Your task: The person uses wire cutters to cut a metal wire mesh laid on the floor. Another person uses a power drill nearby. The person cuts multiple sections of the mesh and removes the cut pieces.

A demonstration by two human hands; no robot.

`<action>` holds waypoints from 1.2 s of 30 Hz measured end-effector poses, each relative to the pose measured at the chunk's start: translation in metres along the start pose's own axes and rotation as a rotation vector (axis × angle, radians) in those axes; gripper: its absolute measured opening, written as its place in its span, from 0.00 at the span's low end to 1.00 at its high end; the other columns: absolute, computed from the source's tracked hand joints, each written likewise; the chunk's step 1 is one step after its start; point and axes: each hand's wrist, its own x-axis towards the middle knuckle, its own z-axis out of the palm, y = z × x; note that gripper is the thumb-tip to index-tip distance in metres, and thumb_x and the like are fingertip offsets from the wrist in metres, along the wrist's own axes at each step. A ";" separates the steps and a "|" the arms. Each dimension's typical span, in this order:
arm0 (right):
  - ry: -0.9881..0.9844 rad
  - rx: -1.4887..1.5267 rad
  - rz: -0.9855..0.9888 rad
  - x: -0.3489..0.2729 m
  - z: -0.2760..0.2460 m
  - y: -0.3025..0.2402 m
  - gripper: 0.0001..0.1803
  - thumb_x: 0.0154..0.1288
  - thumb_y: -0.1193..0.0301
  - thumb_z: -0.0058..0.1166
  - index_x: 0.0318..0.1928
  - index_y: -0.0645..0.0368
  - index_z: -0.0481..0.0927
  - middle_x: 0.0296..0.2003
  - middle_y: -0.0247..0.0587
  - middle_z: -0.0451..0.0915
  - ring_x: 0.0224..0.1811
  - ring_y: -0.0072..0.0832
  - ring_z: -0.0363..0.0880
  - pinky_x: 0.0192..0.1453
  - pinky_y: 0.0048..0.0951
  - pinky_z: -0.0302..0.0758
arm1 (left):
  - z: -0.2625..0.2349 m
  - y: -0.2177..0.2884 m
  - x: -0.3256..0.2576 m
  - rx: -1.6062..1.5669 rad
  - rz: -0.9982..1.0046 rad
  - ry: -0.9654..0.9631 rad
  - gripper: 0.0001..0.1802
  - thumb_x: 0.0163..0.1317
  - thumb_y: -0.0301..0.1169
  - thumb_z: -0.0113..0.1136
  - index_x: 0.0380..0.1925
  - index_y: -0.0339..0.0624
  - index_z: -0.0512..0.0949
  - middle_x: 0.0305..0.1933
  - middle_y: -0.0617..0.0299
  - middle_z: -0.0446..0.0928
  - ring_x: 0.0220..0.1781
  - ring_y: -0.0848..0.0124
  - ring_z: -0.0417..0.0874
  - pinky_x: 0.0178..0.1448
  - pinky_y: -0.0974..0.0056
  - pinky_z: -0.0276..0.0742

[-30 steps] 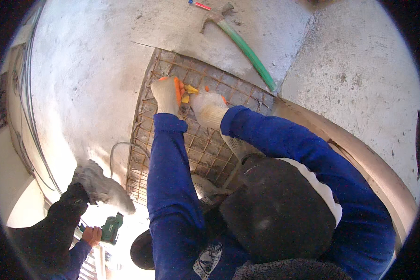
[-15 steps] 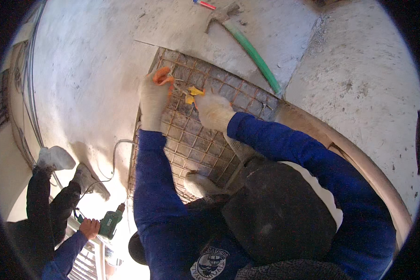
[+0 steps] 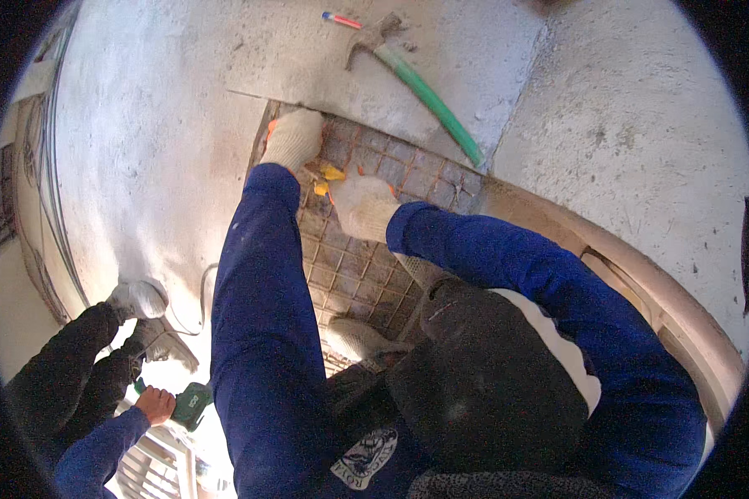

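My left hand (image 3: 295, 140), in a cream knit glove with orange coating, is at the upper left corner of a rusty wire mesh (image 3: 366, 270). Its fingers curl down under the back of the hand, so what they grip is hidden. Lower and to the right, my right hand (image 3: 366, 208), gloved alike, is closed round a pair of yellow-handled pliers (image 3: 331, 171). The tool's yellow parts stick out toward my left hand, just above the mesh. Its jaws are hard to make out. The mesh lies in a rectangular recess in the concrete.
A claw hammer (image 3: 433, 104) with a green handle lies beyond the recess, beside a red and blue marker (image 3: 341, 20). At lower left, a co-worker's hand (image 3: 156, 406) holds a dark green drill (image 3: 193, 405). My pale shoe (image 3: 359, 338) stands on the mesh. Cables (image 3: 46, 175) run along the left.
My left hand has turned over and moved to the mesh corner, its orange palm now mostly hidden. The right hand and pliers have shifted slightly left. The co-worker's feet appear farther right.
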 end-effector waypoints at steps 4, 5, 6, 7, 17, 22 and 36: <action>-0.088 0.109 0.044 0.003 0.000 0.006 0.12 0.59 0.71 0.54 0.41 0.63 0.83 0.35 0.53 0.86 0.40 0.46 0.87 0.41 0.46 0.83 | -0.002 -0.020 -0.016 -0.343 0.032 -0.037 0.09 0.61 0.32 0.58 0.37 0.44 0.85 0.34 0.57 0.85 0.34 0.60 0.87 0.33 0.54 0.77; -0.097 0.153 0.053 0.003 0.001 0.007 0.13 0.58 0.71 0.54 0.42 0.63 0.82 0.36 0.54 0.85 0.40 0.48 0.87 0.42 0.46 0.82 | 0.001 -0.026 -0.027 -0.690 -0.016 0.102 0.10 0.62 0.34 0.59 0.37 0.43 0.85 0.32 0.58 0.84 0.31 0.63 0.85 0.31 0.57 0.75; -0.092 0.190 0.072 0.004 0.001 0.007 0.13 0.58 0.71 0.54 0.43 0.63 0.81 0.36 0.56 0.85 0.41 0.49 0.86 0.42 0.47 0.82 | 0.004 -0.034 -0.040 -0.992 -0.116 0.193 0.10 0.62 0.35 0.59 0.37 0.43 0.84 0.29 0.60 0.83 0.28 0.66 0.83 0.28 0.59 0.74; -0.089 0.226 0.088 0.005 0.002 0.006 0.14 0.58 0.71 0.54 0.44 0.64 0.80 0.37 0.57 0.84 0.41 0.50 0.85 0.42 0.47 0.81 | 0.008 -0.040 -0.052 -1.280 -0.236 0.275 0.11 0.63 0.37 0.60 0.37 0.42 0.84 0.27 0.62 0.81 0.25 0.69 0.82 0.26 0.61 0.72; -0.078 0.254 0.048 0.004 0.003 -0.003 0.17 0.53 0.69 0.55 0.43 0.67 0.79 0.37 0.61 0.84 0.42 0.53 0.84 0.45 0.48 0.80 | 0.035 0.019 -0.094 -1.851 -0.795 0.208 0.13 0.66 0.41 0.62 0.40 0.42 0.80 0.28 0.63 0.76 0.20 0.70 0.79 0.20 0.65 0.68; -0.064 0.136 0.035 -0.001 -0.001 0.001 0.19 0.53 0.71 0.55 0.47 0.64 0.80 0.31 0.55 0.83 0.33 0.47 0.85 0.35 0.43 0.80 | 0.029 0.019 -0.092 -1.925 -0.801 0.218 0.11 0.66 0.35 0.62 0.44 0.42 0.79 0.33 0.59 0.80 0.22 0.68 0.80 0.21 0.66 0.68; -0.212 0.616 0.144 0.023 -0.012 0.017 0.10 0.53 0.70 0.59 0.36 0.56 0.77 0.20 0.41 0.79 0.17 0.35 0.78 0.21 0.40 0.70 | 0.043 0.025 -0.098 -1.996 -0.782 0.289 0.08 0.63 0.28 0.61 0.41 0.41 0.82 0.29 0.59 0.82 0.22 0.71 0.79 0.21 0.66 0.67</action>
